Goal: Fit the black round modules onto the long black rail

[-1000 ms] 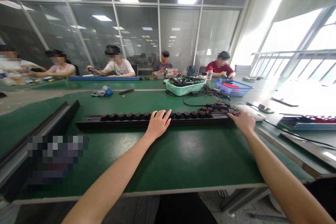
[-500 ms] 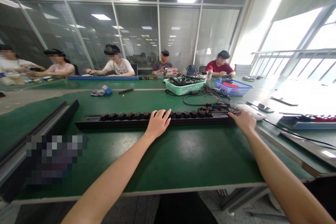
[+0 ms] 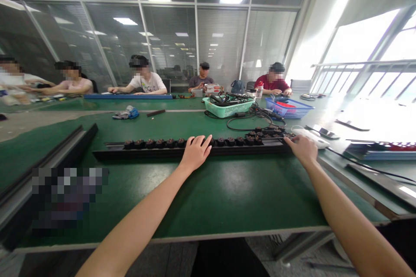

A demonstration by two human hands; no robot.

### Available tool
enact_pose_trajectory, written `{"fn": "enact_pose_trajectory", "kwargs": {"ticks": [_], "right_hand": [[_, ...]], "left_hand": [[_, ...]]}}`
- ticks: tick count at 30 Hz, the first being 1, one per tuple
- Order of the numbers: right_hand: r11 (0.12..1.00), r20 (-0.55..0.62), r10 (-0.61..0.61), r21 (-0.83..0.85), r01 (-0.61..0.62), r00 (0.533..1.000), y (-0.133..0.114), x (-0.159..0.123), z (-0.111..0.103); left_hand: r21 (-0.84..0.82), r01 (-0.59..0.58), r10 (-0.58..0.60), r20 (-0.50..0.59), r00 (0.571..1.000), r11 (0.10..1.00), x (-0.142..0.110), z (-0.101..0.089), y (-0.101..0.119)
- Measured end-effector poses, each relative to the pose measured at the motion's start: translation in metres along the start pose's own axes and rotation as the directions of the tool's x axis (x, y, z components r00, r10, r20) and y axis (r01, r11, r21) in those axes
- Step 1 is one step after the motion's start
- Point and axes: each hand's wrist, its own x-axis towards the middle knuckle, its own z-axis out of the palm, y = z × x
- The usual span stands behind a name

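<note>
The green desk [image 3: 234,207] has a smooth surface with a soft gloss. The long black channel-shaped rail [image 3: 146,155] seems to be of metal, rather matt outside. The round black parts [image 3: 170,143] in it look like plastic. The mint-green perforated basket [image 3: 232,110] is of plastic; the crumpled blue-grey bundle [image 3: 127,114] looks like cloth.

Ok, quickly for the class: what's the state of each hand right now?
Left hand: open, laid over the rail.
Right hand: at the rail's right end; whether its grip holds anything cannot be told.
</note>
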Motion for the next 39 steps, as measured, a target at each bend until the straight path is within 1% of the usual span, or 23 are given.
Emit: {"fn": "enact_pose_trajectory", "kwargs": {"ticks": [8,20,31,39], "right_hand": [[1.000,0.013,0.005,-0.015,-0.005,1.000,-0.0029,-0.0004,-0.0021],[0.999,-0.016,-0.007,-0.034,0.007,1.000,-0.0040,-0.0025,-0.0024],[0.999,-0.006,0.022,-0.036,-0.022,1.000,-0.0016,-0.0020,-0.0051],[0.999,-0.013,0.027,-0.033,-0.027,1.000,-0.0029,-0.0026,-0.0080]], "left_hand": [[0.003,0.000,0.000,0.017,1.000,1.000,0.0001,-0.0004,0.0000],[-0.001,-0.001,0.001,-0.006,1.000,1.000,0.0004,0.0002,0.0012],[0.000,0.005,-0.005,0.006,1.000,1.000,0.0001,-0.0006,0.0008],[-0.006,0.000,0.000,-0.004,1.000,1.000,0.0005,0.0006,0.0012]]}}
